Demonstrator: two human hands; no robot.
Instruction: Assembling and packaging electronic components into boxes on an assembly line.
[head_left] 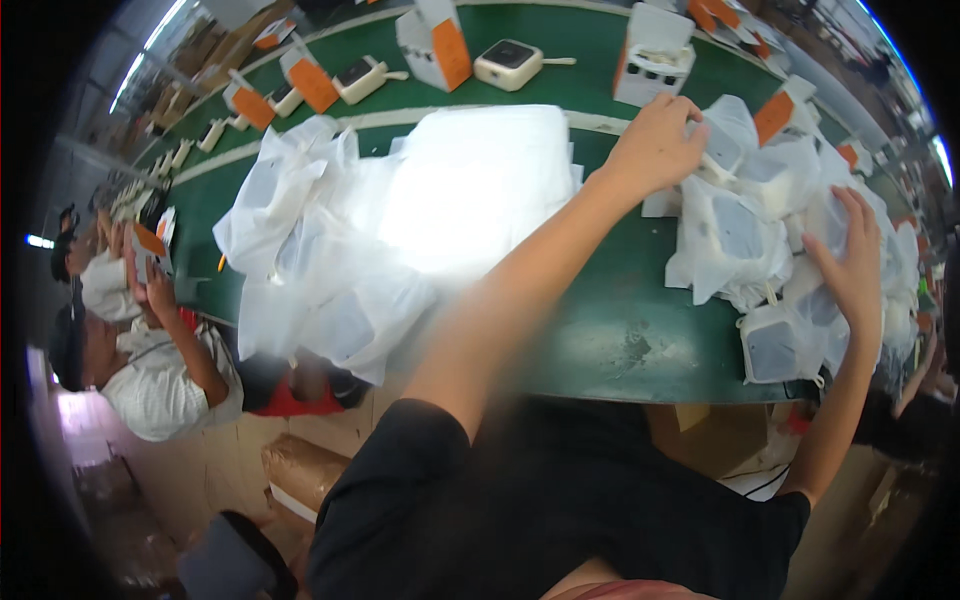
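The left hand (660, 140) is reaching far across the green belt (620, 330), its fingers curled down onto the near edge of a pile of white bagged devices (760, 215); whether they are actually pinching a bag is hidden under the knuckles, so I cannot tell. The right hand (848, 265) is lying spread and flat against the right side of the same pile, palm pressing on the thin white wrapping, fingers loosely extended rather than gripping. One bagged unit (778, 345) is sitting a little apart at the pile's lower edge, near the belt's front rim and just below the right hand.

To the left of the arm a big heap of empty white foam bags (400, 220) is spreading across the belt (the middle of it is glaring under the light). Farther up the belt, cream-coloured square devices (508, 62) are lying between white-and-orange cartons (437, 42), and an open white carton (652, 58) is standing just above the left hand. At the far left another person in a white shirt (165, 375) is sitting by the belt, holding an orange-and-white carton (150, 245)
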